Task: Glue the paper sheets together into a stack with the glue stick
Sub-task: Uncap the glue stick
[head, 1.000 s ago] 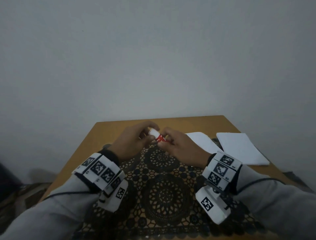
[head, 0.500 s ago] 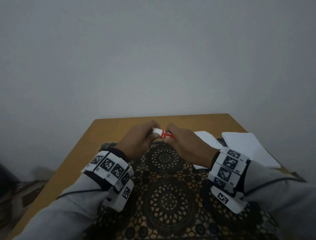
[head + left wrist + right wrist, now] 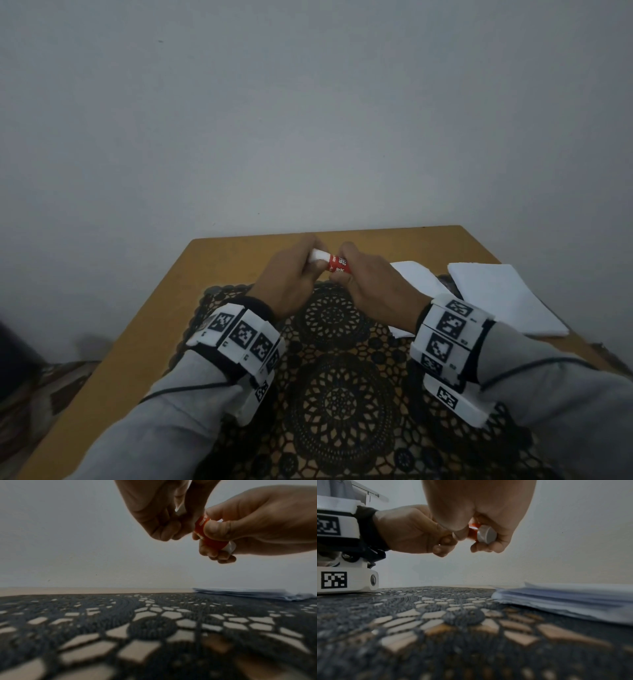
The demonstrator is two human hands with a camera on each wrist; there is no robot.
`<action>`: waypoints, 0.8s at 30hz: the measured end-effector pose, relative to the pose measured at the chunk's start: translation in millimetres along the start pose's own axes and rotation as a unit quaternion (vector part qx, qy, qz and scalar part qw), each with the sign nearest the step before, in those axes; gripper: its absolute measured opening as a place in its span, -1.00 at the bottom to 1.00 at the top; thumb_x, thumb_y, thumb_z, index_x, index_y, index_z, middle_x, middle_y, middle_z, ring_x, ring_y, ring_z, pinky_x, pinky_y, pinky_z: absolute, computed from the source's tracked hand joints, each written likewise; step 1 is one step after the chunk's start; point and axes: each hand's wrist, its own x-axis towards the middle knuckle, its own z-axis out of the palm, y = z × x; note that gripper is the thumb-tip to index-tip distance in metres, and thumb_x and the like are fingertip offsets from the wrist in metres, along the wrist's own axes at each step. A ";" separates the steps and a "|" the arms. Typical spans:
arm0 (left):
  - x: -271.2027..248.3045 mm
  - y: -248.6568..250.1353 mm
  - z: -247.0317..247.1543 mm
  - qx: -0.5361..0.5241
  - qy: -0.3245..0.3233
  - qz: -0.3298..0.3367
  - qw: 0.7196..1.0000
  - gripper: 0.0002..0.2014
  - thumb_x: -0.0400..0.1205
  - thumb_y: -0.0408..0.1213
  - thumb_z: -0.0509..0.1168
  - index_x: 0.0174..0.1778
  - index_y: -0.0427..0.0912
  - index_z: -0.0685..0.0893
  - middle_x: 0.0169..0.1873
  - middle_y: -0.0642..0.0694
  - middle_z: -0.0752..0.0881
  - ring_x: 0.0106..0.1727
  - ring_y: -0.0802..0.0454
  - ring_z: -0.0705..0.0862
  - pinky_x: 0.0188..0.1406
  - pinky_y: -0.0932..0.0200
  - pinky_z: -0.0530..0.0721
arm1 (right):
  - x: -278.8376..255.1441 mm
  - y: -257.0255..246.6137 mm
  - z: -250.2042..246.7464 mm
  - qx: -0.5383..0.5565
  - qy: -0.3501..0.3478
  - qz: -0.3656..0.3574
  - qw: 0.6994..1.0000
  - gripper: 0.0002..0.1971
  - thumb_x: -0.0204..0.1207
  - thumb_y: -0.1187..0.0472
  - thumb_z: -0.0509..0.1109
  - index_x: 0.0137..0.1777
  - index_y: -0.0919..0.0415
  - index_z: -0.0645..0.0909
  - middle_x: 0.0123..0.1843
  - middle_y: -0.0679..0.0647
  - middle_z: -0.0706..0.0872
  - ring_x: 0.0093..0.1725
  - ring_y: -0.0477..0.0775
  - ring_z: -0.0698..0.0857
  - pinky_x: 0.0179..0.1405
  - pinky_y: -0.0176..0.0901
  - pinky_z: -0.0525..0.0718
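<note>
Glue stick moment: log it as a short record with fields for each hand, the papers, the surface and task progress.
left hand: pinches the white cap
right hand: grips the glue stick by its red body
cap: still on, not visibly separated
paper sheets: two white piles right of the hands, untouched
surface: dark lace mat on a wooden table
progress: no gluing visible yet

The glue stick (image 3: 337,265) looks like smooth plastic, its red label faintly glossy. Below the grip lies a rough, dark crocheted cloth mat (image 3: 337,404) on a matt wooden table (image 3: 219,253). Right of the grip, matt white paper sheets (image 3: 496,298).
</note>
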 end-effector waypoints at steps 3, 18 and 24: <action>2.5 -1.9 2.9 0.033 0.000 -0.030 0.999 -0.69 0.76 -0.06 0.02 -0.16 -0.14 0.52 -0.35 -0.04 0.59 -0.32 0.02 0.54 -0.33 0.18 0.42 | -0.6 -1.7 0.0 -0.028 -0.007 -0.002 1.000 -0.80 0.70 0.10 0.24 0.19 0.18 0.38 -0.03 0.07 0.61 -0.14 0.04 0.59 -0.20 -0.10 0.58; 0.9 -2.7 3.1 0.000 0.010 -0.010 1.000 -0.80 0.72 -0.07 0.13 -0.04 -0.12 0.53 -0.38 0.01 0.59 -0.38 0.14 0.52 -0.36 0.32 0.45 | 0.5 2.9 1.0 -0.012 -0.023 -0.008 1.000 -0.84 0.71 0.13 0.23 0.18 0.14 0.36 0.01 0.09 0.62 -0.10 0.04 0.59 -0.16 -0.09 0.60; 1.0 -1.2 3.4 -0.008 0.003 -0.002 1.000 -0.99 0.71 -0.25 0.20 -0.01 -0.05 0.49 -0.30 0.15 0.58 -0.31 0.28 0.52 -0.38 0.47 0.43 | 1.0 4.9 2.2 -0.030 -0.021 -0.006 0.999 -0.84 0.72 0.09 0.20 0.18 0.14 0.37 -0.02 0.08 0.63 -0.13 0.05 0.59 -0.13 0.00 0.64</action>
